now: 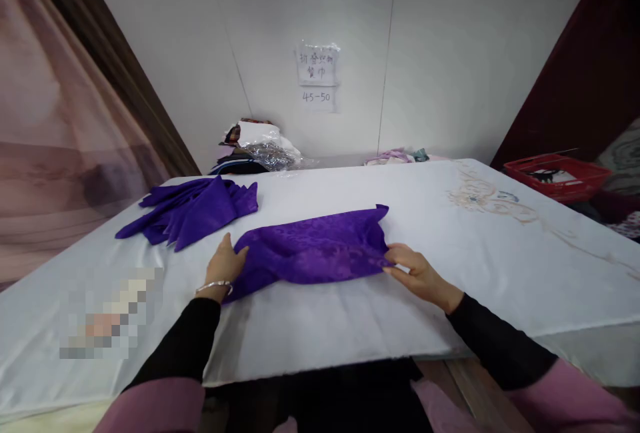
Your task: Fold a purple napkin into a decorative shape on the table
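A purple patterned cloth napkin (320,249) stretches crosswise on the white-covered table, rumpled, with a small corner sticking up at its far right. At its near right corner, my right hand (415,274) pinches the edge between thumb and fingers. My left hand (223,269), with a silver bangle at the wrist, rests against the left end; its thumb touches the cloth and stands apart from the fingers, which point away from me. Beyond that hand lies a loose pile of purple cloths (197,213) with folds and pointed corners.
The table (350,329) has a white cover with embroidery at right. Folded fabrics and clear plastic (263,146) lie by the wall, with more cloth (393,156) farther right. A red basket (557,176) stands beyond the right edge. A blurred patch (110,316) hides something at left.
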Tool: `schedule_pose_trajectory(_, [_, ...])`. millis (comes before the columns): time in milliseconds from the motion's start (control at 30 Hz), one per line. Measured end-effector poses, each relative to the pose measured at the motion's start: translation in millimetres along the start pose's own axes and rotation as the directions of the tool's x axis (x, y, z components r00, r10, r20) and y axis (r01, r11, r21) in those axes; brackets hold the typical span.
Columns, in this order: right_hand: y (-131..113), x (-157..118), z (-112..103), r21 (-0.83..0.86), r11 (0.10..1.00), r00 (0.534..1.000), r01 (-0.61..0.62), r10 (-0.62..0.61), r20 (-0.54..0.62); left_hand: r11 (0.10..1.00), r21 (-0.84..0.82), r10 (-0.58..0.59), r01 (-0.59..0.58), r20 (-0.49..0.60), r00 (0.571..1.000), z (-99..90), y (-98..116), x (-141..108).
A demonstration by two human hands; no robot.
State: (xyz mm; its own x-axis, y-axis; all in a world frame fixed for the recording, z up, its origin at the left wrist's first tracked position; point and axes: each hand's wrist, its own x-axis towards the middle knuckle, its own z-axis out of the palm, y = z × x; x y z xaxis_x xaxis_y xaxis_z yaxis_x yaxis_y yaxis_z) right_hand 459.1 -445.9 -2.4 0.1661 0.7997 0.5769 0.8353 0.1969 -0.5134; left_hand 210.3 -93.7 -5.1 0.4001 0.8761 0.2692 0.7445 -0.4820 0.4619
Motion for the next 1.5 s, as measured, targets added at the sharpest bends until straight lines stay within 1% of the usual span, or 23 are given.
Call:
schedule_pose_trajectory(67, [-3.9,-12.9,3.9,-0.027,0.999,0.989,0.027,-0.023,0.144,0.991,-0.025,0.132,-0.132,-0.012,0.991,4.2,7.8,-23.3])
schedule_pose_trajectory(100, [-5.6,-17.8,5.9,-0.038,0.999,0.982,0.027,-0.019,0.188,0.957,-0.082,0.279,-0.277,0.011,0.96,6.0,15.5,-39.0])
schedule_pose_trajectory(133, [-7.3,-21.6,7.7,-0.045,0.999,0.977,0.025,-0.015,0.213,0.9,-0.157,0.418,-0.406,0.054,0.907,7.5,25.0,-56.6])
schedule_pose_trajectory(200, [-11.2,-25.6,10.8,-0.044,0.999,0.975,0.03,-0.02,0.22,0.749,-0.299,0.657,-0.591,0.22,0.721,9.8,45.7,-94.1])
schedule_pose_trajectory(300, [-19.1,-26.2,14.3,-0.016,0.999,0.965,0.049,-0.043,0.26,0.609,-0.401,0.79,-0.684,0.384,0.479,13.1,68.8,-144.4])
schedule_pose_trajectory(367, [-24.3,-25.8,15.8,0.024,1.0,0.954,0.001,-0.008,0.301,0.56,-0.444,0.815,-0.699,0.448,0.368,15.5,74.4,-167.4])
schedule_pose_trajectory(400, [-26.3,-25.7,16.3,0.049,0.997,0.954,-0.051,0.034,0.299,0.549,-0.451,0.818,-0.703,0.462,0.342,16.5,74.5,-175.5])
schedule_pose_trajectory(433, [-27.9,-25.7,16.5,0.073,0.991,0.957,-0.115,0.09,0.277,0.549,-0.449,0.816,-0.705,0.47,0.336,17.3,73.5,-181.6])
schedule_pose_trajectory(500, [-30.1,-25.6,16.7,0.115,0.965,0.957,-0.236,0.21,0.201,0.569,-0.43,0.803,-0.701,0.473,0.361,17.8,69.9,-189.4])
schedule_pose_trajectory(633, [-34.9,-24.9,16.2,0.16,0.936,0.948,-0.314,0.302,0.097,0.623,-0.481,0.782,-0.617,0.414,0.467,9.2,65.4,-197.1])
schedule_pose_trajectory(700, [-38.5,-25.2,16.2,0.186,0.942,0.96,-0.28,0.269,0.079,0.66,-0.553,0.746,-0.509,0.399,0.534,-2.5,66.3,-198.6])
schedule_pose_trajectory(767, [-41.3,-26.4,16.7,0.231,0.95,0.976,-0.211,0.191,0.104,0.684,-0.615,0.706,-0.394,0.42,0.57,-18.6,68.4,-198.0])
schedule_pose_trajectory(867, [-39.0,-30.4,19.5,0.26,0.955,0.971,-0.146,0.087,0.224,0.68,-0.68,0.681,-0.276,0.444,0.583,-44.3,72.0,-193.6])
schedule_pose_trajectory(967, [-27.3,-36.5,21.5,0.179,0.977,0.957,-0.12,0.066,0.281,0.687,-0.701,0.648,-0.19,0.473,0.597,-66.0,74.5,-187.8])
schedule_pose_trajectory(1033, [-18.9,-40.4,18.6,0.157,0.977,0.954,-0.142,0.092,0.285,0.699,-0.708,0.628,-0.101,0.54,0.561,-79.4,75.7,-185.1])
schedule_pose_trajectory(1100, [-15.0,-42.8,10.4,0.19,0.951,0.932,-0.245,0.177,0.315,0.707,-0.706,0.616,0.047,0.647,0.448,-92.6,76.0,-183.5])
schedule_pose_trajectory(1167, [-16.8,-42.5,-1.7,0.243,0.882,0.874,-0.403,0.291,0.389,0.721,-0.664,0.605,0.197,0.742,0.289,-103.3,74.6,-181.5])
schedule_pose_trajectory(1200, [-19.0,-41.3,-7.8,0.267,0.838,0.838,-0.475,0.338,0.429,0.73,-0.641,0.594,0.237,0.767,0.243,-106.7,73.0,-179.5])
schedule_pose_trajectory(1233, [-21.1,-39.4,-13.3,0.284,0.796,0.803,-0.534,0.373,0.464,0.738,-0.624,0.575,0.258,0.781,0.243,-108.2,70.7,-176.4])
schedule_pose_trajectory(1267, [-22.6,-36.9,-17.4,0.295,0.761,0.775,-0.577,0.398,0.49,0.74,-0.617,0.549,0.268,0.784,0.29,-107.6,67.9,-171.9])
schedule_pose_trajectory(1367, [-19.3,-25.5,-18.6,0.279,0.725,0.744,-0.629,0.458,0.487,0.728,-0.613,0.406,0.308,0.747,0.526,-94.1,57.5,-149.9])
schedule_pose_trajectory(1433, [-10.1,-13.9,-10.1,0.233,0.739,0.741,-0.632,0.49,0.459,0.732,-0.571,0.283,0.372,0.752,0.596,-77.3,49.6,-129.2])
schedule_pose_trajectory(1500, [2.7,1.7,3.4,0.187,0.761,0.744,-0.622,0.499,0.444,0.747,-0.528,0.184,0.405,0.748,0.638,-56.6,40.9,-106.2])
